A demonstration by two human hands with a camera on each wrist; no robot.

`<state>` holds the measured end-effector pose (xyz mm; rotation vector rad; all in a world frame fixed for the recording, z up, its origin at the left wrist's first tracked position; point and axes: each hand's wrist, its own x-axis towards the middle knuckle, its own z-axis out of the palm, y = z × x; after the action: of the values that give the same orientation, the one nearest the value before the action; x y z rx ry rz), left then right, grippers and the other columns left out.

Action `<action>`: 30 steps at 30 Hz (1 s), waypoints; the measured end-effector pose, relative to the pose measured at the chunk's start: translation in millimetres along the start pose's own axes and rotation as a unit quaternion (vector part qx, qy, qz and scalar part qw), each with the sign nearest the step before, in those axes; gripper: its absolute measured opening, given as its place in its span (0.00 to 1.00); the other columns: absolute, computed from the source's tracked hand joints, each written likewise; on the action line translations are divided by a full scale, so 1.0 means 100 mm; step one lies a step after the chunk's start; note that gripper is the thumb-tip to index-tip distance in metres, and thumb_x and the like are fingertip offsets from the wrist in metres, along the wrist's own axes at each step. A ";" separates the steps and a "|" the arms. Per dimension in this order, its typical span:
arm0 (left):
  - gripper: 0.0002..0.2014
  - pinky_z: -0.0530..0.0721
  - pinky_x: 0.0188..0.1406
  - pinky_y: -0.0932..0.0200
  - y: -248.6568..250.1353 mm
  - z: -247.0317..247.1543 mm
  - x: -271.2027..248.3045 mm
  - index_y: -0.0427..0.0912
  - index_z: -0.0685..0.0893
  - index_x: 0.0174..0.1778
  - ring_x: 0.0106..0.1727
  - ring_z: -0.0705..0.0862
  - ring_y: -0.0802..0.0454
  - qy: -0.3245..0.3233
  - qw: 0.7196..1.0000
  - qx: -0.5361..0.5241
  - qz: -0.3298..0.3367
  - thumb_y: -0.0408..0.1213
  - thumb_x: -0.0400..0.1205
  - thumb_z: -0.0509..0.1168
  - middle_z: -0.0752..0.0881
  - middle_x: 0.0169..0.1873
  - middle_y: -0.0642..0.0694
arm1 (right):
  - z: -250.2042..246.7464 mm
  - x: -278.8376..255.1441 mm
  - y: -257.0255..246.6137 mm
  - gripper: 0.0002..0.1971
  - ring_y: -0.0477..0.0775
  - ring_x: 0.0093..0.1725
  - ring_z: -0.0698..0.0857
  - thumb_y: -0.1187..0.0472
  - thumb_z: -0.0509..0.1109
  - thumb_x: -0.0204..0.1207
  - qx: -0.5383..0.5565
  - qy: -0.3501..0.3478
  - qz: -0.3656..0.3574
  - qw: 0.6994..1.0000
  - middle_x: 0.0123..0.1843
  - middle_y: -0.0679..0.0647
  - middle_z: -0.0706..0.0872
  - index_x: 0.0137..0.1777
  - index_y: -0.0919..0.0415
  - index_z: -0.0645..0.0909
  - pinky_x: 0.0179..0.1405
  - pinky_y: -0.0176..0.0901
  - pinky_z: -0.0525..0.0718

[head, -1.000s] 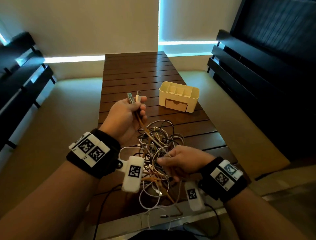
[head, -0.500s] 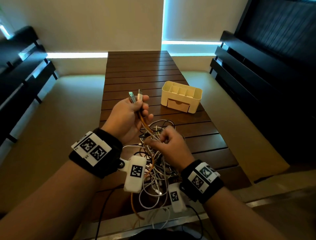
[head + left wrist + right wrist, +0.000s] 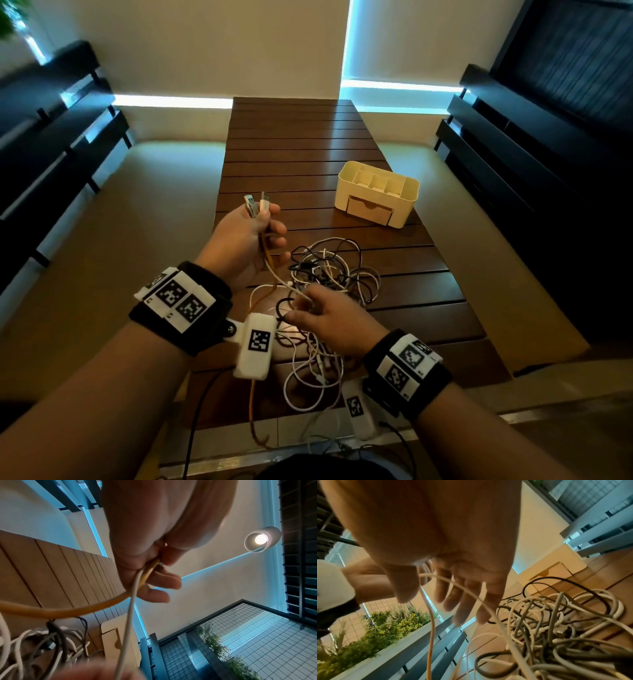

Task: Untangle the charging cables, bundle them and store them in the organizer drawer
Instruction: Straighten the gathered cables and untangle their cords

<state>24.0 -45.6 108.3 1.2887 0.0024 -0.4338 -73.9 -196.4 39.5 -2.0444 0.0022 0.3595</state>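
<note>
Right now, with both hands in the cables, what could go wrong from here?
The white cable runs from the left hand past the right hand into the tangle; pulling harder may tighten knots rather than free it. Loops hang over the near edge of the table, so a tug could drag the pile off. The orange cable, gripped alongside, might get re-crossed.

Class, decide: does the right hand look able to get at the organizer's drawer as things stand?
Probably yes: the drawer faces the right hand beyond the cable tangle, though a white cable crosses its grip.
</note>
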 end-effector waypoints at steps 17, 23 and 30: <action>0.20 0.64 0.22 0.63 0.14 -0.16 -0.11 0.38 0.80 0.56 0.23 0.61 0.58 0.009 0.993 -0.114 0.026 0.50 0.90 0.49 0.67 0.26 0.52 | 0.36 0.10 0.34 0.21 0.48 0.44 0.81 0.43 0.52 0.88 -0.062 -0.112 0.006 0.992 0.44 0.48 0.82 0.52 0.57 0.81 0.53 0.51 0.83; 0.28 0.65 0.27 0.61 -0.15 -0.22 -0.13 0.34 0.81 0.59 0.23 0.63 0.58 0.041 0.996 -0.082 -0.011 0.53 0.92 0.43 0.68 0.28 0.51 | -0.10 0.25 0.22 0.18 0.43 0.55 0.83 0.46 0.77 0.75 -0.080 -0.111 0.030 0.990 0.57 0.44 0.83 0.63 0.46 0.80 0.51 0.41 0.83; 0.18 0.69 0.29 0.59 -0.20 -0.31 -0.15 0.38 0.79 0.54 0.25 0.69 0.56 0.108 0.990 -0.095 -0.001 0.45 0.92 0.48 0.71 0.28 0.50 | -0.45 0.70 0.26 0.17 0.50 0.56 0.84 0.67 0.73 0.75 -0.002 0.045 -0.005 0.999 0.61 0.54 0.81 0.61 0.49 0.81 0.45 0.35 0.83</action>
<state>11.3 -16.2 84.7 1.1429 0.2221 -0.2860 0.2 -237.3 18.9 -2.0618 0.0466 0.2615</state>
